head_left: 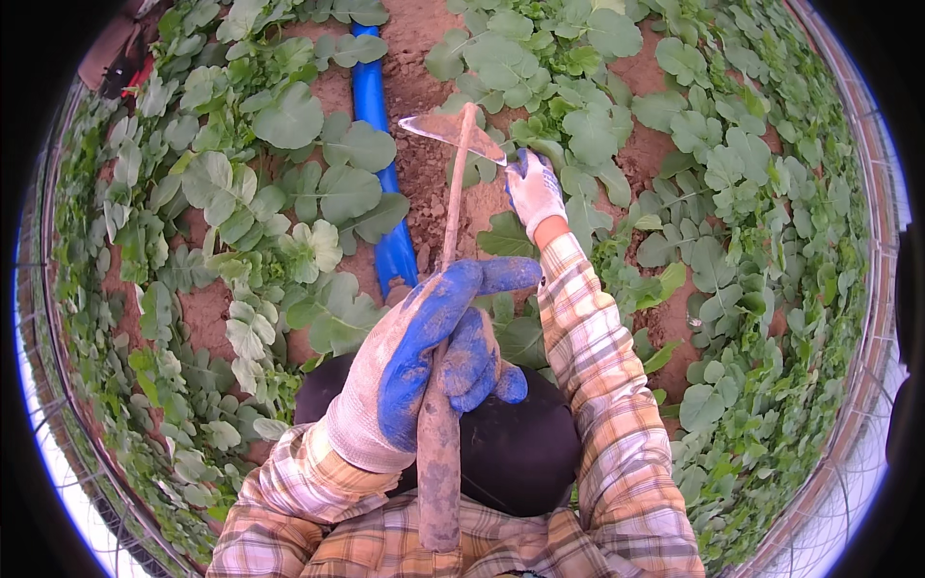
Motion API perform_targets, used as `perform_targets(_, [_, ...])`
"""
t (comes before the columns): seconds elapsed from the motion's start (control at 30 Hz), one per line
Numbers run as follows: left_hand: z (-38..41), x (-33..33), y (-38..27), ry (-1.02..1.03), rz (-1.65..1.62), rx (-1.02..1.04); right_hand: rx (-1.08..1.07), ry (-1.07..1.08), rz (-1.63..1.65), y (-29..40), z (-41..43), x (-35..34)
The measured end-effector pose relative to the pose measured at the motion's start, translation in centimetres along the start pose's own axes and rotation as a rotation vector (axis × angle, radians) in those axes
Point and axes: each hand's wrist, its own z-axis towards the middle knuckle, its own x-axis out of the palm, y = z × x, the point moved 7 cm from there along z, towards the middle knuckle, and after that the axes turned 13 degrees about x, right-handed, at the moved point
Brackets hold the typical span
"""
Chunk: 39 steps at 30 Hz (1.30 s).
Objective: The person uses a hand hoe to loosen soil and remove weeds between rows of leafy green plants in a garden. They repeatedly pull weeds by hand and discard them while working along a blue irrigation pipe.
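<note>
My left hand [441, 354], in a white knit glove with a soil-stained blue coating, grips the wooden handle of a hand hoe [439, 462] with its index finger pointing out to the right. The hoe's thin neck runs up to a dirty triangular metal blade [452, 134] above the bare soil [480, 209]. My right hand [535, 186], in a matching glove, reaches down at the base of leafy green plants [571, 134], just right of the blade's tip. Its fingertips are partly hidden, so whether they hold a stem cannot be told.
A flat blue hose [372, 101] runs along the soil left of the hoe. Dense rows of broad-leaved plants [289, 115] grow on both sides. Part of a dark and red object [130, 65] shows at the upper left. My dark-clad knees [513, 441] are below my hands.
</note>
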Motion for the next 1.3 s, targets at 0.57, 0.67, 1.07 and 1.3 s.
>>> perform_targets(0.57, [-0.1, 0.0, -1.2, -0.02, 0.039, -0.006, 0.243, 0.096, -0.34, -2.0, 4.5, -0.3])
perform_targets(0.67, [0.0, -0.2, -0.9, -0.004, 0.066, 0.006, 0.186, 0.057, -0.218, -2.7, 4.9, -0.2])
perform_targets(1.07, [-0.8, -0.1, 0.0, 0.039, -0.056, 0.041, 0.039, 0.241, 0.743, -3.6, -10.4, -17.6])
perform_targets(1.3, [-0.9, 0.4, 1.3, 0.089, -0.077, 0.003, 0.115, 0.886, 0.697, -1.0, -11.7, -10.7])
